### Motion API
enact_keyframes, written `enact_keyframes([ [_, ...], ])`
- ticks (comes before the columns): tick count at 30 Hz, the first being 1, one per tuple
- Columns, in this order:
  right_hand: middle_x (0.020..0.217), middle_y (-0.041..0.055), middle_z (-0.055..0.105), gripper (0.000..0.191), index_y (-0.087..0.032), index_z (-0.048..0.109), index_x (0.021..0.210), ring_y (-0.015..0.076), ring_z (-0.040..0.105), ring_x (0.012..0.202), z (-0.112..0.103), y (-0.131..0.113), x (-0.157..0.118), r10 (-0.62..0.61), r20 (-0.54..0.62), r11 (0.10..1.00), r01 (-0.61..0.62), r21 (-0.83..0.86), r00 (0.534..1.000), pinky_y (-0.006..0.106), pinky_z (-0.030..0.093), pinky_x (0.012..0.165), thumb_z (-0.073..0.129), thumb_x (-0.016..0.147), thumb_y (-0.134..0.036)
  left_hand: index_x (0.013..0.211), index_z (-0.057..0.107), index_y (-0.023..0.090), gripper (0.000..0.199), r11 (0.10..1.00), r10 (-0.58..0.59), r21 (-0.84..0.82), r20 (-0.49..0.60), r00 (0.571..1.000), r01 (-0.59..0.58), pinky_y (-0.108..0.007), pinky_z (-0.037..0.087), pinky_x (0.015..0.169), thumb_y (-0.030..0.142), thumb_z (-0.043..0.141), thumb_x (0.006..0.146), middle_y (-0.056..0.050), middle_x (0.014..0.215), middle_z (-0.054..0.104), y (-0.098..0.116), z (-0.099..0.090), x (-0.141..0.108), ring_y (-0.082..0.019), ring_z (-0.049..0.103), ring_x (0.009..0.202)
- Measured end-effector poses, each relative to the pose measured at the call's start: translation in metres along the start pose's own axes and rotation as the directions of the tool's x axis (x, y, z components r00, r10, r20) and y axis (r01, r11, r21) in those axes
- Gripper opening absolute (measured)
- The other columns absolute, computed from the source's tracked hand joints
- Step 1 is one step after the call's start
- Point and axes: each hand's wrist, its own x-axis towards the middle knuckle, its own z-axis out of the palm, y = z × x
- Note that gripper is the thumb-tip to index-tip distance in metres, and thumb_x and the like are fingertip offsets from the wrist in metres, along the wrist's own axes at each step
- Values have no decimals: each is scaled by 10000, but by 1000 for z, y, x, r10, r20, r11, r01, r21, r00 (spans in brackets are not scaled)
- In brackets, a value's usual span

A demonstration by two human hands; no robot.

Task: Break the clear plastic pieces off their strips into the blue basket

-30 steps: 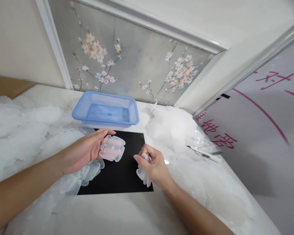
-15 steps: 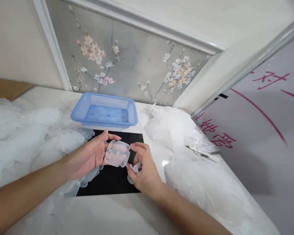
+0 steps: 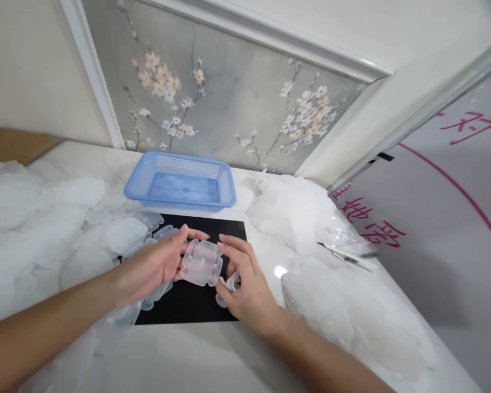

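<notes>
Above a flat, black rectangular sheet on a white counter, a person's left hand held a thin, translucent plastic piece, roughly square with rounded, notched edges and small round marks near its corners. The left grip closed on the piece from its nine o'clock side, palm turned up, some fingers behind it and one fingertip reaching out past its top edge. The right hand met it from three o'clock, thumb and fingertips at its edge, while that grip also pinched a curled, whitish translucent piece under the fingers. Taking the sheet as the dial, with twelve away from the person, a blue plastic basket with meshed walls stood upright at twelve, just beyond the sheet. Loose translucent pieces overlapped the sheet's nine o'clock side, beside a broad whitish heap spreading out toward nine and ten. A second pale heap lay at two, and a third pile between three and four. A clear plastic bag lay near three, with a whiteboard bearing magenta writing beyond it. Brown cardboard lay at ten, and a grey panel painted with blossoms rose behind the basket.
</notes>
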Motion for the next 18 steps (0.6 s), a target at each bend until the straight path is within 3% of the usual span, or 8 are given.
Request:
enact_keyframes([
  [4,1262,109,640,274,-252,609,1104,183,663,858,-3,-5,2,21,65,994,-27,103,998,280,518,611,574,864,-122,1247,584,263,521,991,13,130,10,1000,-14,-405,535,939,656,419,948,-98,1259,692,-2,-5,-1,-273,688,1083],
  [6,963,58,711,37,-235,609,922,169,652,749,-6,-9,5,185,133,945,-213,249,974,264,472,584,577,917,-219,1259,583,286,472,927,74,369,-20,997,-61,-417,508,995,617,422,965,-84,1297,675,0,-11,-2,-273,660,1153],
  [7,815,24,688,69,-231,593,893,153,621,664,-7,-10,7,304,160,878,-341,336,939,255,445,559,589,931,-289,1260,589,294,422,843,135,529,-35,990,-97,-422,489,1025,569,444,974,-73,1308,668,2,-15,-3,-273,638,1191],
  [9,641,-36,594,218,-228,578,916,113,509,521,-9,-9,10,523,202,673,-546,498,828,233,385,506,639,906,-437,1247,624,304,332,562,263,810,18,965,-168,-426,452,1069,450,498,975,-52,1324,658,6,-26,-5,-279,591,1255],
  [11,598,-61,549,336,-222,593,963,89,434,479,-8,-4,14,629,253,480,-623,617,735,216,341,483,705,835,-512,1240,663,321,312,269,264,935,158,952,-230,-436,427,1094,377,525,965,-40,1368,643,9,-40,-9,-298,538,1318],
  [12,594,-64,548,369,-220,608,989,85,423,477,-8,-1,15,651,282,406,-638,654,704,210,330,480,732,805,-515,1243,672,337,312,167,214,950,226,950,-263,-442,409,1110,361,531,967,-32,1408,624,9,-48,-10,-306,495,1365],
  [14,578,-66,552,388,-219,633,1037,84,423,470,-7,3,17,669,331,302,-650,697,666,206,316,473,749,781,-486,1214,691,356,288,49,146,947,307,940,-317,-451,378,1132,334,531,976,-15,1471,584,6,-60,-10,-311,413,1435],
  [18,534,-77,543,413,-217,637,1117,83,408,427,-7,6,19,653,413,188,-663,724,635,206,270,436,738,757,-392,933,712,290,183,0,193,926,370,909,-377,-402,410,1077,205,551,949,-11,1398,637,-1,-68,-5,-290,449,1399],
])
